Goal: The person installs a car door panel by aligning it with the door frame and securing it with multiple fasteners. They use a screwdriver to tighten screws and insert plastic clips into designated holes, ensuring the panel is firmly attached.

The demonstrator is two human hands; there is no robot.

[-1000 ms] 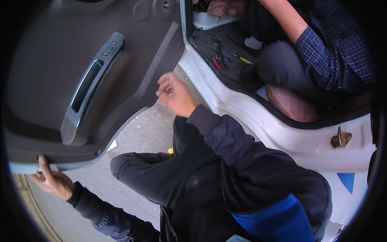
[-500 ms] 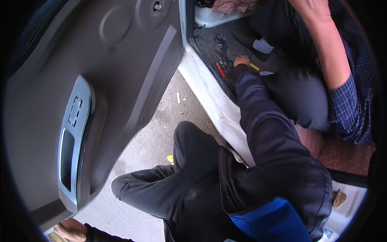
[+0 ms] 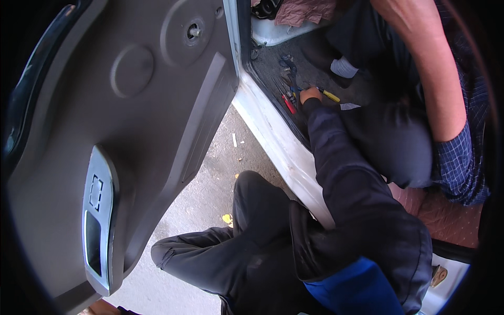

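Since a second ago the right hand [image 3: 311,94] has left the door panel [image 3: 131,131] and is now reaching onto the car's dark floor mat [image 3: 273,65], at about one o'clock. It is resting curled among the tools, beside a yellow-handled screwdriver [image 3: 331,96] and a red-handled tool [image 3: 289,104]; whether it is gripping one I cannot tell. The left hand [image 3: 97,308] is barely showing at seven o'clock under the panel's lower edge, its grip hidden.
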